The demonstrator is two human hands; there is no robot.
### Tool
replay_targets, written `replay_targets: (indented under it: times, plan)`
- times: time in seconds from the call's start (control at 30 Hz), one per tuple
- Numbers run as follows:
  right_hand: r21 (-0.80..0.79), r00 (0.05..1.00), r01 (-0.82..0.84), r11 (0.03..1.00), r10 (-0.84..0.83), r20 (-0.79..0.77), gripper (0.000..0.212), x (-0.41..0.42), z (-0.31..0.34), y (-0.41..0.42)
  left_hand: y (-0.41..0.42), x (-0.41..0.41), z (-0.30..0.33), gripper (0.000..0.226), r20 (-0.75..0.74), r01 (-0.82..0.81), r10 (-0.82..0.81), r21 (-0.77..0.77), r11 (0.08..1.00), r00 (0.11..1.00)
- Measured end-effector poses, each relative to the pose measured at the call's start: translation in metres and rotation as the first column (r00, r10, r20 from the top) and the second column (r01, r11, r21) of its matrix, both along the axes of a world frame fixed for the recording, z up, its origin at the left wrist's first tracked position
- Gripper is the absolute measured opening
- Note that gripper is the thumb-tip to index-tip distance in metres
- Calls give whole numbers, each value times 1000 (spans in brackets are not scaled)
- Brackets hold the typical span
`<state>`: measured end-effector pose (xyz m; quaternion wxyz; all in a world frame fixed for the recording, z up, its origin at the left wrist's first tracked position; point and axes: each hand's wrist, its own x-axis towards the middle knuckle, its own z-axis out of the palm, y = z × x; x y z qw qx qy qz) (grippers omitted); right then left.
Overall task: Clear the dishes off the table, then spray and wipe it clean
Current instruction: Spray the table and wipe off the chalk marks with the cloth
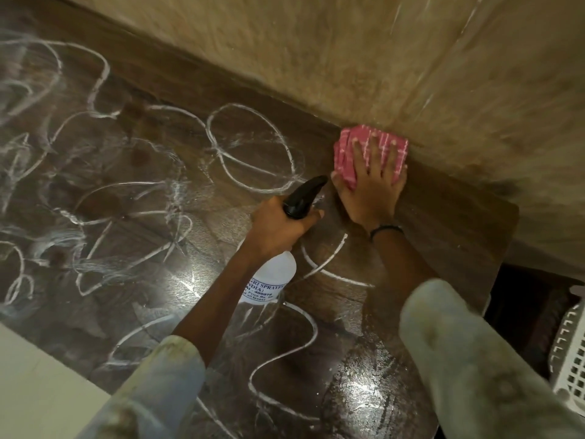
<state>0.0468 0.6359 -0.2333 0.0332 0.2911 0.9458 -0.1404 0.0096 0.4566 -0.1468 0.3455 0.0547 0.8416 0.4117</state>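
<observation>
The dark wooden table (133, 172) fills most of the view and is covered with white looping streaks and wet patches. My left hand (278, 226) grips a white spray bottle (272, 280) by its black trigger head, nozzle pointing toward the far right corner. My right hand (373, 185) lies flat, fingers spread, pressing a folded pink checked cloth (348, 144) onto the table at its far edge against the wall. No dishes are in view.
A beige wall (380, 58) runs along the table's far edge. A white slotted basket (569, 350) stands on the dark floor beyond the table's right edge. A pale surface (38, 384) shows at the bottom left.
</observation>
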Motion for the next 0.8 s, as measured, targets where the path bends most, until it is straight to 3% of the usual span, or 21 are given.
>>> replay_targets:
  times: [0.13, 0.3, 0.37, 0.53, 0.8]
  plan:
    - [18, 983, -181, 983, 181, 15, 75, -24, -2, -25, 0, 2, 1, 46, -28, 3, -2, 29, 1000, 1000]
    - [42, 900, -435, 899, 435, 7, 71, 26, 6, -17, 1, 3, -1, 44, -13, 19, -19, 31, 999, 1000]
    - [60, 930, -368, 928, 368, 7, 69, 47, 4, 3, -1, 5, -1, 31, -14, 44, -44, 27, 999, 999]
    - [30, 999, -25, 999, 24, 35, 71, 98, 4, 33, -17, 22, 5, 17, -23, 202, -202, -1, 979, 979]
    - [59, 995, -71, 996, 66, 78, 71, 188, 7, -1, -39, 69, -8, 12, 22, 332, -332, -4, 943, 943]
